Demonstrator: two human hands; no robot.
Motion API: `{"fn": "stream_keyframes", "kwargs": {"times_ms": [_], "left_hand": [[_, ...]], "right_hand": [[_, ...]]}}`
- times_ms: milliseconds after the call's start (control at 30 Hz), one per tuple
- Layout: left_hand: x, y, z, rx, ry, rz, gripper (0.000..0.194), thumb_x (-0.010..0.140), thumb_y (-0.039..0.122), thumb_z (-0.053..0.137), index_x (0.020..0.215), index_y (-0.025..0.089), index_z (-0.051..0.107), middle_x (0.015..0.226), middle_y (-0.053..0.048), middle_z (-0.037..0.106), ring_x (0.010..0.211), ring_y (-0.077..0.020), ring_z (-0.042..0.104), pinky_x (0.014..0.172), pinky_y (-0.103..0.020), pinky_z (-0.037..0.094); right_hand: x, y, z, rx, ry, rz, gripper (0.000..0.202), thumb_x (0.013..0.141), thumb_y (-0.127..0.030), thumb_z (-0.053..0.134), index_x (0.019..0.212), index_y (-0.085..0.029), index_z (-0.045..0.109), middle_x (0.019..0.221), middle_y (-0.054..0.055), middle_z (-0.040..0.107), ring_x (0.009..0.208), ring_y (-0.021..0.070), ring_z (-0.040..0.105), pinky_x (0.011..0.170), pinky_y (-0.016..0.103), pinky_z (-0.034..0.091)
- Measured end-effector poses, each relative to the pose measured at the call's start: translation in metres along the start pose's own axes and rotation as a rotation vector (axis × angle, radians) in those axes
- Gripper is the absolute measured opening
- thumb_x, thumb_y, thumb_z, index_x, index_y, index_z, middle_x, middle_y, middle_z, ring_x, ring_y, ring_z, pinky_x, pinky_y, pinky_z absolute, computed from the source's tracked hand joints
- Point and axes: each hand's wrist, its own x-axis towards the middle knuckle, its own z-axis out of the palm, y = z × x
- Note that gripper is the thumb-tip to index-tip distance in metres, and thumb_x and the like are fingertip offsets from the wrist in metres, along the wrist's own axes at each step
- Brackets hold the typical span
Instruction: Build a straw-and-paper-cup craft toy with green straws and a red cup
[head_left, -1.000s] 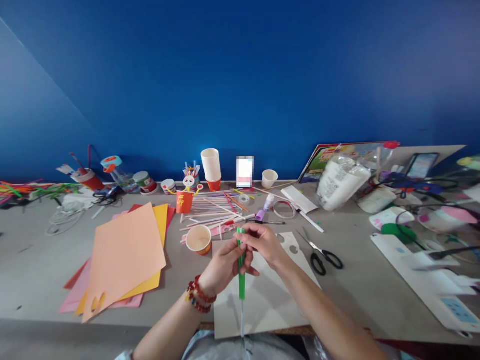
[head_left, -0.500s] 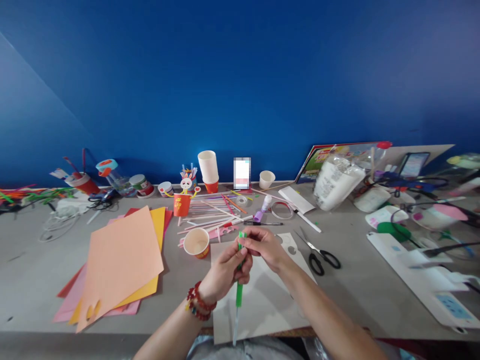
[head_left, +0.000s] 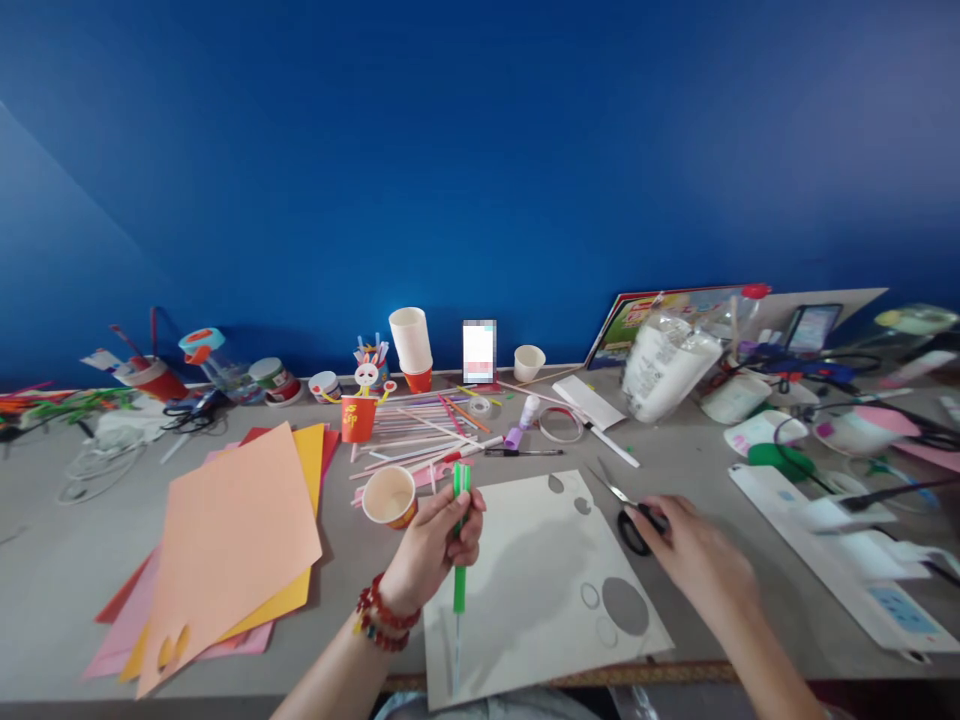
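Green strip [head_left: 459, 588]: long, narrow, thin pale stick [head_left: 457, 640] below | above white sheet [head_left: 532, 610], left hand [head_left: 435, 535] clamped around it | right hand [head_left: 697, 550]: earlier at strip, now at scissors [head_left: 625, 499], grip unclear

The head camera faces forward, down toward hands [head_left: 435, 540].
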Motion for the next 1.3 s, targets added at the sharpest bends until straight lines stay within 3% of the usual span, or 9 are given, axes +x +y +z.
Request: {"fn": "stream_keyframes", "kwargs": {"times_ms": [100,267,433,500,567,667,800,967,1300], "left_hand": [[0.003,-0.001,0.002,0.005,-0.018,-0.020,0.027,0.089,0.040,0.063,0.090,0.014,0.055,0.060,0.007,0.039,0.045,-0.0030,0.022,0.044,-0.017,0.018],[0.004,-0.003,0.003,0.009,-0.062,-0.041,0.026,0.090,0.040,0.061,0.090,0.014,0.056,0.059,0.007,0.039,0.044,-0.0027,0.020,0.043,-0.018,0.017],[0.001,0.003,0.001,-0.002,-0.059,-0.039,0.025,0.092,0.038,0.059,0.090,0.014,0.055,0.060,0.006,0.040,0.045,-0.0030,0.021,0.044,-0.018,0.018],[0.000,0.005,0.002,-0.006,-0.066,-0.035,0.024,0.092,0.038,0.059,0.090,0.014,0.055,0.059,0.006,0.040,0.045,-0.0032,0.022,0.044,-0.018,0.018],[-0.001,0.006,0.003,-0.003,-0.083,-0.041,0.024,0.092,0.038,0.059,0.089,0.014,0.056,0.059,0.006,0.040,0.045,-0.0034,0.022,0.044,-0.018,0.018],[-0.001,0.004,0.008,0.022,-0.111,-0.056,0.025,0.092,0.038,0.058,0.089,0.014,0.056,0.058,0.006,0.040,0.044,-0.0032,0.022,0.044,-0.018,0.017],[-0.004,0.005,0.013,0.073,-0.125,-0.078,0.027,0.091,0.040,0.060,0.089,0.013,0.057,0.056,0.006,0.040,0.043,-0.0028,0.019,0.042,-0.019,0.015],[-0.010,0.009,0.011,0.109,-0.135,-0.087,0.027,0.091,0.039,0.059,0.090,0.013,0.057,0.057,0.006,0.040,0.043,-0.0031,0.020,0.042,-0.019,0.015],[-0.010,0.007,0.011,0.129,-0.174,-0.122,0.024,0.094,0.036,0.054,0.090,0.013,0.056,0.058,0.006,0.040,0.043,-0.0038,0.023,0.041,-0.019,0.016]], "right_hand": [[-0.011,0.027,0.007,-0.123,-0.017,-0.051,0.048,0.089,-0.059,0.038,0.091,-0.019,0.064,0.093,0.015,0.070,0.071,0.0288,0.069,0.053,0.035,0.045],[-0.004,0.042,0.011,-0.037,-0.119,-0.056,0.028,0.082,-0.047,0.044,0.073,-0.023,0.056,0.078,0.011,0.070,0.072,0.0296,0.070,0.061,0.037,0.050],[0.009,0.052,-0.012,0.417,-0.372,0.200,0.032,0.071,-0.056,0.058,0.074,-0.024,0.060,0.071,0.011,0.073,0.059,0.0292,0.069,0.054,0.038,0.052],[0.012,0.038,-0.024,0.720,-0.478,0.319,0.040,0.070,-0.061,0.064,0.082,-0.023,0.062,0.074,0.012,0.074,0.053,0.0261,0.066,0.049,0.036,0.052],[0.016,0.010,-0.033,0.935,-0.496,0.307,0.045,0.070,-0.061,0.069,0.092,-0.022,0.064,0.076,0.012,0.073,0.055,0.0231,0.064,0.051,0.035,0.052],[0.029,-0.043,-0.036,1.090,-0.614,0.181,0.046,0.072,-0.060,0.073,0.088,-0.018,0.068,0.074,0.012,0.070,0.061,0.0216,0.063,0.048,0.030,0.046],[0.054,-0.093,-0.030,1.031,-0.944,-0.059,0.037,0.076,-0.052,0.075,0.079,-0.016,0.067,0.074,0.005,0.068,0.062,0.0144,0.058,0.054,0.024,0.043],[0.071,-0.107,-0.023,0.987,-1.119,-0.246,0.034,0.079,-0.048,0.075,0.084,-0.015,0.067,0.072,0.002,0.067,0.060,0.0104,0.054,0.055,0.020,0.039],[0.073,-0.109,-0.034,0.944,-1.123,-0.228,0.034,0.079,-0.047,0.075,0.078,-0.014,0.066,0.066,0.001,0.063,0.057,0.0095,0.049,0.052,0.020,0.035]]}}
